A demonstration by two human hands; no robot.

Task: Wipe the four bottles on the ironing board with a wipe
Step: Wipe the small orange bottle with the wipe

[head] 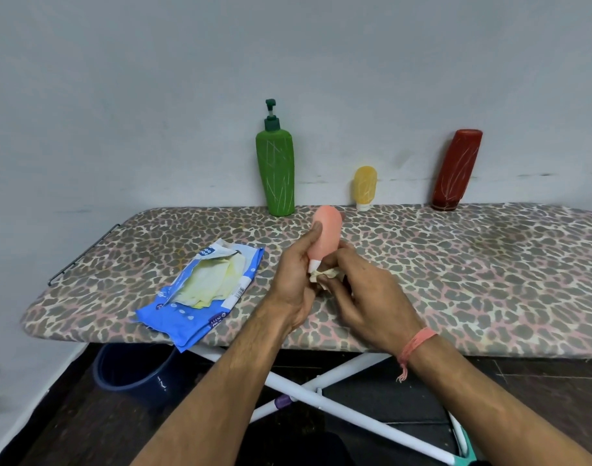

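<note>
Leopard-print cloth covers the ironing board (456, 270), matt and faintly worn. The green bottle (276, 169) and red bottle (456, 169) show scratched, dull plastic; the pink bottle (325, 235) looks smooth. The blue wipe pack (193, 314) is crinkled, glossy film.

Setting: a room in a home, likely a laundry or utility corner. Evidence: folding ironing board (456, 264) with leopard-print cover, on crossed white tubular legs (338, 403); plain pale painted wall (153, 95), scuffed, directly behind the board; dark floor (540, 391) beneath; dark blue plastic bucket (133, 371) standing on the floor under the board's left end; opened blue pack of wet wipes (203, 294) lying on the cover; household toiletry-type bottles in a row against the wall: green pump bottle (276, 169), small yellow bottle (365, 188), dark red bottle (456, 171) leaning.
</note>
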